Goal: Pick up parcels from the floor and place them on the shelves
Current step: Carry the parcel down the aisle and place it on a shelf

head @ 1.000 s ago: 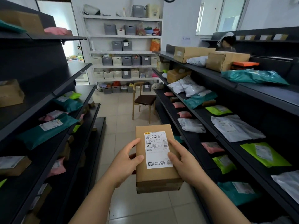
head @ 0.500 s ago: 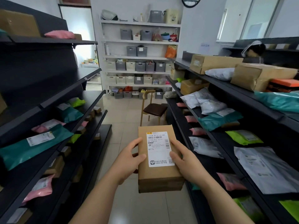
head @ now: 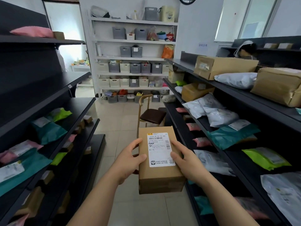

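Observation:
I hold a brown cardboard parcel [head: 160, 175] with a white shipping label in front of me, above the aisle floor. My left hand [head: 128, 159] grips its left side, thumb on top. My right hand [head: 187, 162] grips its right side, thumb on the label's edge. Black shelves [head: 78, 111] on the left carry teal, green and pink bags. The black shelves [head: 228, 88] on the right carry brown boxes, white bags, and teal and green bags.
A wooden chair [head: 151, 115] with a dark seat stands in the aisle just ahead, by the right shelves. White shelving [head: 135, 59] with grey and cream bins fills the back wall. Pale tiled floor [head: 117, 121] runs between the two racks.
My view has advanced along the aisle and tilted up; the chair and back shelving are closer. The parcel stays in both hands, held the same way.

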Tool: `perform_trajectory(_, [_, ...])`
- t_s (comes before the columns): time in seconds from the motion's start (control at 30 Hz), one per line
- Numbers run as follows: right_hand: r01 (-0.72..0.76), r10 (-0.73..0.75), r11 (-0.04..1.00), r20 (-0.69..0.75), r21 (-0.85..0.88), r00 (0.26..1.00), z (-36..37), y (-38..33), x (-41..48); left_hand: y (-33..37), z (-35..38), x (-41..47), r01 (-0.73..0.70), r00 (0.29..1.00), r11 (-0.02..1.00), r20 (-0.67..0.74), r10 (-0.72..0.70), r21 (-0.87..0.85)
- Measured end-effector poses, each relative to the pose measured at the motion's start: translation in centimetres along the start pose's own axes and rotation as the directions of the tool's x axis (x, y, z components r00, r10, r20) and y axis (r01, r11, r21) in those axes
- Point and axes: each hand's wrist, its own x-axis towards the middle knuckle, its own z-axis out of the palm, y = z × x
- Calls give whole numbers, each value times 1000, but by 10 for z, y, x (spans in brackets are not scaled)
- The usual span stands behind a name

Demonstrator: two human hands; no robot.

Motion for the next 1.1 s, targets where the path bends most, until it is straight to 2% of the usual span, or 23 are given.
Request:
perform_trajectory(0.3, [-7,7,1000,-81,-7,997,17,-10,141,21,-53,144,-41,998,999,47,40,26])
perform_trajectory(0.77, [-53,54,998,-31,27,998,37,8,302,20,-94,301,-2,999,1000,52,1,13])
perform_trajectory(1.1, [-24,25,998,-18,54,1000,11,30,459,48,-100,455,-9,1000,1000,22,9,-24])
